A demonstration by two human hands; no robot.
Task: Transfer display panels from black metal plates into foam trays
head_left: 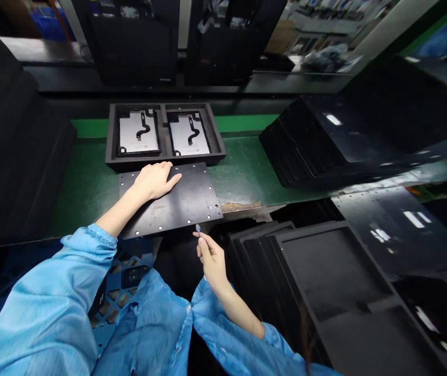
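A flat black panel (180, 201) with small holes along its edges lies on the green workbench, its near edge jutting past the bench front. My left hand (155, 180) rests on it with the fingers stretched out. Just below the panel's near edge, my right hand (211, 256) pinches a small grey-tipped piece (198, 228); its exact kind is too small to make out. Behind the panel sits a black foam tray (218, 143). Its two compartments hold silvery rectangular parts (137, 133) with dark curved ribbon cables.
A tall stack of black sheets (309, 141) stands on the bench at right. Lower right, several black trays (333, 261) lean beside me. Dark stacked material (15, 130) fills the left side. A blue lattice crate (112, 297) is under the bench, whose front edge is chipped.
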